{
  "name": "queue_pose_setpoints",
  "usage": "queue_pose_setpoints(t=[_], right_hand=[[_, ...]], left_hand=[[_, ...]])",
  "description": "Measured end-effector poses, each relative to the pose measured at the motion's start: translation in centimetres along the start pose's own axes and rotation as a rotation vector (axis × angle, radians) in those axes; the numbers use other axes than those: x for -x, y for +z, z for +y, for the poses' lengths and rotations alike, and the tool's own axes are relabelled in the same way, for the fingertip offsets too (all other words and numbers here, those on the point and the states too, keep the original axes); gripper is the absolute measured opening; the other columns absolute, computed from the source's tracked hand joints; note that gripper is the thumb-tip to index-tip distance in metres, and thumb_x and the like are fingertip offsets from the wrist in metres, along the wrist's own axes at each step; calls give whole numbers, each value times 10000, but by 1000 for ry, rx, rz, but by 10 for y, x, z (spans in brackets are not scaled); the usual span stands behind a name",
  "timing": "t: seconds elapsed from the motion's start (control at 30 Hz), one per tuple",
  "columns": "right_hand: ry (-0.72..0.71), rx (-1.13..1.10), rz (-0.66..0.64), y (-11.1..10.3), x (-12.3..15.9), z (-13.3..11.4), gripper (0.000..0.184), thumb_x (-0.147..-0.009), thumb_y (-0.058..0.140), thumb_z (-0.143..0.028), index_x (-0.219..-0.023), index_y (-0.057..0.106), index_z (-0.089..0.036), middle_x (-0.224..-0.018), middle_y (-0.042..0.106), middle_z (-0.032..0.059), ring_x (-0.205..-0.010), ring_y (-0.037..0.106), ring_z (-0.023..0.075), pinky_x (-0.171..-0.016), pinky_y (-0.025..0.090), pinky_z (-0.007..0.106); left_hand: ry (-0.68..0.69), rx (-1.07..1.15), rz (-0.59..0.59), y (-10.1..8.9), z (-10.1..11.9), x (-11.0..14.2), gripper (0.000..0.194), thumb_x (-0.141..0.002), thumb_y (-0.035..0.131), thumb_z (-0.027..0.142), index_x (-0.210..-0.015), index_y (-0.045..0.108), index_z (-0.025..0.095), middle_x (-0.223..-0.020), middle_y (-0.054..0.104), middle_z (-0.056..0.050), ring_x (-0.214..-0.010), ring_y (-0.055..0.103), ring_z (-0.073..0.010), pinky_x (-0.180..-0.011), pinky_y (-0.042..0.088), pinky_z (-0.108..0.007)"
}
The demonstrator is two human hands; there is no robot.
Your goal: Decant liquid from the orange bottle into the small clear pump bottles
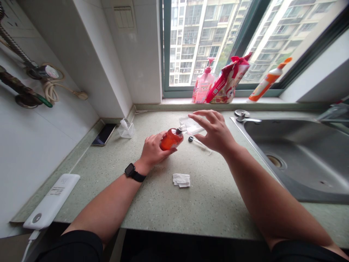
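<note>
My left hand (155,147) is wrapped round a bottle of orange-red liquid (170,140), which is tilted to the right. Its dark mouth meets the threaded neck of a clear plastic bottle (188,125). My right hand (214,130) has its thumb and fingers on either side of that clear bottle, in a loose grip that hides its far end. On the counter just below lies a black-capped dispenser top (191,139) with a thin clear tube. A folded white tissue (181,180) rests nearer to me.
A steel sink (300,156) lies right, with a round metal lid (242,113) behind its corner. A phone (104,134), clear tissue box (126,129) and white power bank (51,200) are left. A pink pump bottle (203,85), red bag (229,82) and orange-white bottle (265,83) line the sill.
</note>
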State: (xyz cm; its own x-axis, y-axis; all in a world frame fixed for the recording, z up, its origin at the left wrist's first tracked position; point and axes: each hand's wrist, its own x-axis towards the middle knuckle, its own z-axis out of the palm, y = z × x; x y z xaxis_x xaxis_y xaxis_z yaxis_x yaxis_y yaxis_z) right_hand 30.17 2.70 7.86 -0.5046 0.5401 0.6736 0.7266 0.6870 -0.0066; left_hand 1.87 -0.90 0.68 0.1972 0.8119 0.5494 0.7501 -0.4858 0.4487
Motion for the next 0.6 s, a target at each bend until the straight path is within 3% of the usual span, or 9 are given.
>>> queue_pose_setpoints(t=[0.6], right_hand=[[-16, 12, 19, 2, 0, 1, 792, -873, 727, -177, -1603, 497, -381, -1451, 646, 81, -1316, 581, 363, -1182, 423, 612]], left_hand=[[15, 3, 3, 1, -2, 0, 786, -846, 805, 744, -1409, 646, 219, -1221, 798, -124, -1082, 757, -323, -1010, 558, -495]])
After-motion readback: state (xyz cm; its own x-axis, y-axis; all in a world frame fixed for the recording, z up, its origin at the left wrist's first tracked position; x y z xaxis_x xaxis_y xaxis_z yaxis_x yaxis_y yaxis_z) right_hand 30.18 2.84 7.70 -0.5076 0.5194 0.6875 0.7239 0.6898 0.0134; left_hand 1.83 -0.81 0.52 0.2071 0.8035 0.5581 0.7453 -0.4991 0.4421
